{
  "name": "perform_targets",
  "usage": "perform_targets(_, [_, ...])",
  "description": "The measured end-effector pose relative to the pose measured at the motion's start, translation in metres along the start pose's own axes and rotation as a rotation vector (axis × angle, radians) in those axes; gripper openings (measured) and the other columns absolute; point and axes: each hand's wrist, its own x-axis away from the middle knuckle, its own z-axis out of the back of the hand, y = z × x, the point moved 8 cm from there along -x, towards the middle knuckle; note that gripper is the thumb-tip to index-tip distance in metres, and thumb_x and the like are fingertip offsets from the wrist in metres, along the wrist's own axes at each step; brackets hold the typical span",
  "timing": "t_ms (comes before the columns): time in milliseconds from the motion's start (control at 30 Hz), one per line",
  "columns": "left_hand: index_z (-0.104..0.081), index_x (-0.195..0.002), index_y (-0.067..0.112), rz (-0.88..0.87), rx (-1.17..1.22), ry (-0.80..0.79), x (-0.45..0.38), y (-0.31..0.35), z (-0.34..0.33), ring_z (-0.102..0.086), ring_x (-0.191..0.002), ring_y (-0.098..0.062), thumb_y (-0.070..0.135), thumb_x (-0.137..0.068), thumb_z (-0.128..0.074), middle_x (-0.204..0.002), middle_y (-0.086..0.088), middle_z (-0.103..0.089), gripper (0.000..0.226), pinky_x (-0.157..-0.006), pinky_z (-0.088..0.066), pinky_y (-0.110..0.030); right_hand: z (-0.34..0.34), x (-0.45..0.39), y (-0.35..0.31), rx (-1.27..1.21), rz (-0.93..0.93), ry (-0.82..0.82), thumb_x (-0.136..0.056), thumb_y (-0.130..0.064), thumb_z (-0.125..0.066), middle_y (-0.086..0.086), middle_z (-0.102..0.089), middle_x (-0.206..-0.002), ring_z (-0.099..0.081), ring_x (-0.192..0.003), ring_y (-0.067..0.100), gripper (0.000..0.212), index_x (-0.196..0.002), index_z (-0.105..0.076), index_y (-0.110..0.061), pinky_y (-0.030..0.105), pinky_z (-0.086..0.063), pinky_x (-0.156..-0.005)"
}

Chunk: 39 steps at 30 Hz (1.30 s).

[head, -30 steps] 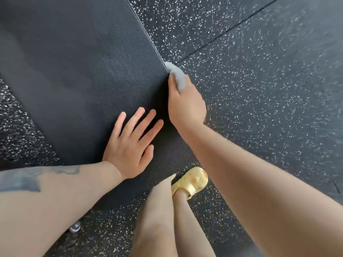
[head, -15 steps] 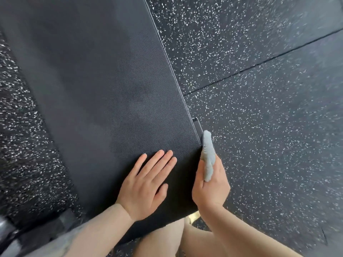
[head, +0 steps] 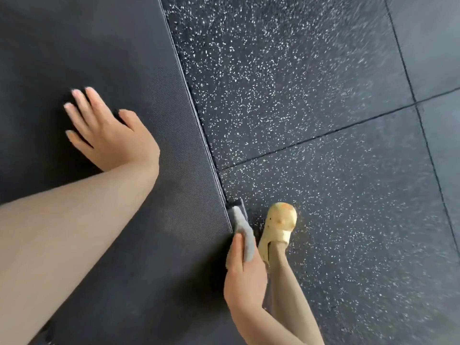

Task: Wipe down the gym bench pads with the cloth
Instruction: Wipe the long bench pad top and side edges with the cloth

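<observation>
A black textured bench pad [head: 104, 51] fills the left half of the view. My left hand [head: 109, 130] rests flat on its top with the fingers spread. My right hand [head: 245, 272] grips a grey cloth [head: 242, 231] and holds it against the pad's right side edge, near the lower corner. The cloth sticks up past my thumb, and part of it is hidden inside my fist.
Black rubber floor tiles [head: 311, 95] with white flecks lie to the right of the bench. My foot in a yellow clog [head: 280, 230] stands on the floor just right of the cloth. My bare leg runs down to the bottom edge.
My right hand has slid the cloth along the pad's side edge towards me. My left hand has shifted further left on the pad top. The view has swung so my foot shows.
</observation>
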Motion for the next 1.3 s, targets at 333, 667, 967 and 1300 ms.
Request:
perform_targets(333, [-0.023, -0.15, 0.014, 0.004, -0.124, 0.054, 0.005, 0.008, 0.0, -0.013, -0.148, -0.027, 0.025, -0.092, -0.026, -0.161, -0.004, -0.018, 0.059, -0.116, -0.011, -0.054, -0.016, -0.063, -0.112, -0.273, 0.115, -0.226, -0.101, -0.04, -0.034, -0.031, -0.059, -0.113, -0.055, -0.101, -0.009, 0.032, -0.128, -0.044, -0.056, 0.015, -0.04, -0.087])
perform_targets(667, [-0.023, -0.152, 0.018, 0.008, -0.197, 0.116, 0.006, 0.008, 0.0, -0.014, -0.148, -0.025, 0.027, -0.093, -0.025, -0.16, -0.001, -0.019, 0.059, -0.117, -0.012, -0.05, -0.042, -0.102, -0.155, -0.267, 0.137, -0.309, -0.097, -0.054, -0.028, -0.01, -0.057, -0.124, -0.051, -0.115, 0.011, 0.042, -0.131, -0.046, -0.036, 0.035, -0.04, -0.098])
perform_targets(967, [-0.026, -0.152, 0.022, 0.017, -0.247, 0.128, 0.006, 0.006, -0.002, -0.017, -0.148, -0.024, 0.026, -0.094, -0.028, -0.16, -0.001, -0.021, 0.059, -0.117, -0.014, -0.048, -0.042, -0.112, -0.17, -0.26, 0.118, -0.428, -0.1, -0.042, -0.032, -0.029, -0.051, -0.104, -0.048, -0.101, -0.008, 0.03, -0.126, -0.047, -0.041, 0.025, -0.033, -0.094])
perform_targets(1300, [-0.02, -0.154, 0.022, 0.003, -0.25, 0.066, 0.003, 0.007, -0.005, -0.012, -0.148, -0.026, 0.026, -0.095, -0.026, -0.161, -0.003, -0.016, 0.059, -0.117, -0.011, -0.052, -0.039, -0.111, -0.159, -0.177, -0.086, -0.478, -0.104, -0.024, -0.026, 0.0, -0.058, -0.123, -0.049, -0.085, -0.003, 0.042, -0.141, -0.036, -0.041, 0.009, -0.035, -0.081])
